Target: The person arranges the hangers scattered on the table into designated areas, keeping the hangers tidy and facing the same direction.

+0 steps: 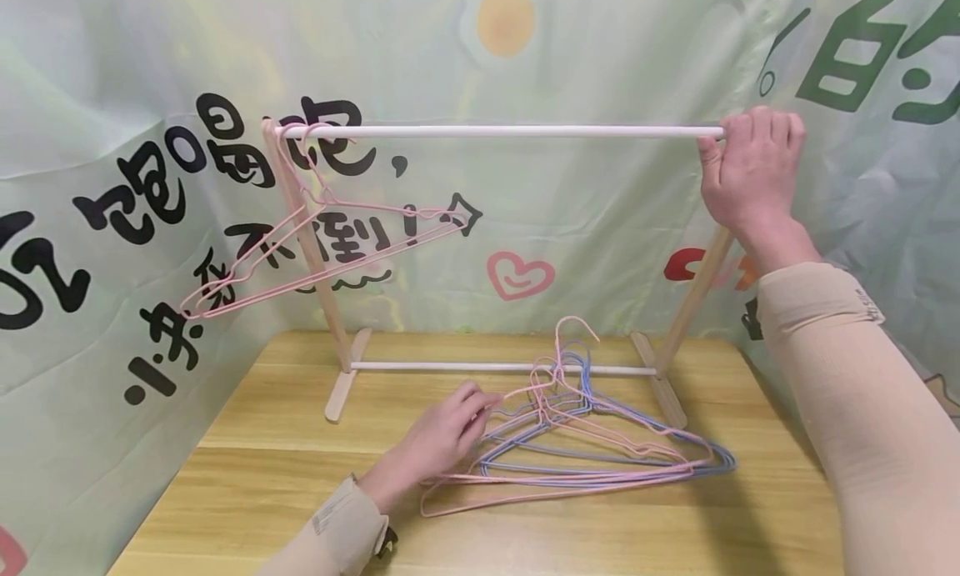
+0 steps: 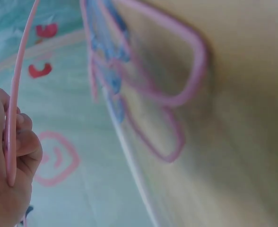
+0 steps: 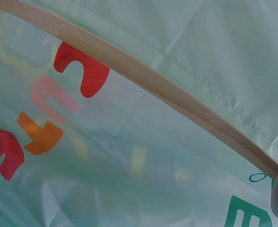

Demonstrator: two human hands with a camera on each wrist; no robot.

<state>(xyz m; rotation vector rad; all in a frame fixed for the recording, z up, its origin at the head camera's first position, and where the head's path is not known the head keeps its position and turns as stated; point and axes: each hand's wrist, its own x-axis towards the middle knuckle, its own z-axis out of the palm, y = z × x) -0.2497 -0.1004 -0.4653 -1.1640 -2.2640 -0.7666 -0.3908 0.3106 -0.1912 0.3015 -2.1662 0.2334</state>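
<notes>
My left hand [image 1: 450,430] pinches the shoulder of a pink wire hanger [image 2: 17,85], whose hook points up above the table. Under and behind it lies a pile of pink and blue hangers [image 1: 727,458], overlapping one another. My right hand [image 1: 753,163] grips the top right corner of a small clothes rack, where the white top bar [image 1: 495,132] meets the wooden post [image 3: 143,80]. From the bar's left end hang pink hangers [image 1: 375,204], close against the left post. In the right wrist view, only the edge of the hand shows.
The rack stands on a wooden table [image 1: 247,443] on two wooden feet [image 1: 341,395], joined by a low white bar [image 1: 450,366]. The hanger pile reaches the right foot. A printed pale green cloth [image 1: 600,217] hangs behind and along the sides.
</notes>
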